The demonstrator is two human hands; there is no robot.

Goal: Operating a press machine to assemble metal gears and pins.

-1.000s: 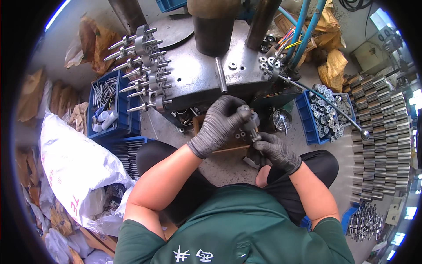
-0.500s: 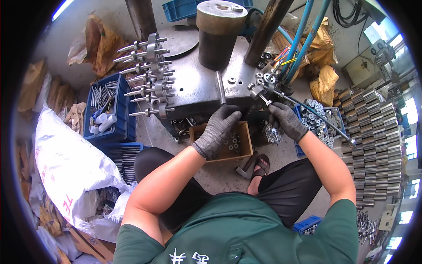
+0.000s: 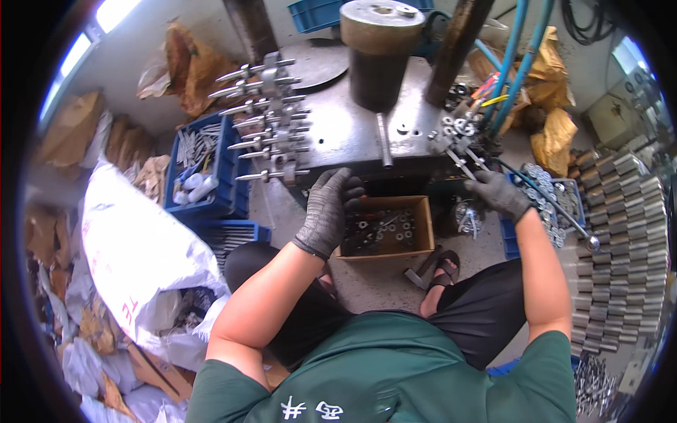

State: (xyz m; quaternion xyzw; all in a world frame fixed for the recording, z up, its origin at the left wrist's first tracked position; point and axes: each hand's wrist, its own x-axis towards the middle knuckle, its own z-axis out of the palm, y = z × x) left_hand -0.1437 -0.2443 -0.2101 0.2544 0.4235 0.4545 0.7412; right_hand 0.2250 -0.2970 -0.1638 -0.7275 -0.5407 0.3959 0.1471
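Observation:
My left hand (image 3: 326, 211), in a dark grey glove, is in the air just below the row of metal shafts with ring-shaped collars (image 3: 271, 120). Its fingers curve loosely, and nothing shows in them. To its right, a steel rod (image 3: 383, 141) points down toward the press table's front edge from under the thick press ram (image 3: 381, 63). My right hand (image 3: 499, 194), gloved the same way, has its fingers closed at the lower end of a slim metal shaft (image 3: 460, 163). A second shaft lies beside it, and small round metal parts (image 3: 458, 127) surround their upper ends. The fingertips are partly hidden.
An open box (image 3: 384, 254) with several small rings stands below the press table (image 3: 331, 116). Blue crates (image 3: 236, 169) and a white sack (image 3: 141, 247) are left; a ball-ended lever (image 3: 593, 244), a crate of round parts and stacked metal cylinders (image 3: 620, 247) are right.
My left hand has moved left, away from the rod under the ram. My right hand stays by the shafts, where two now show side by side. The view has shifted slightly.

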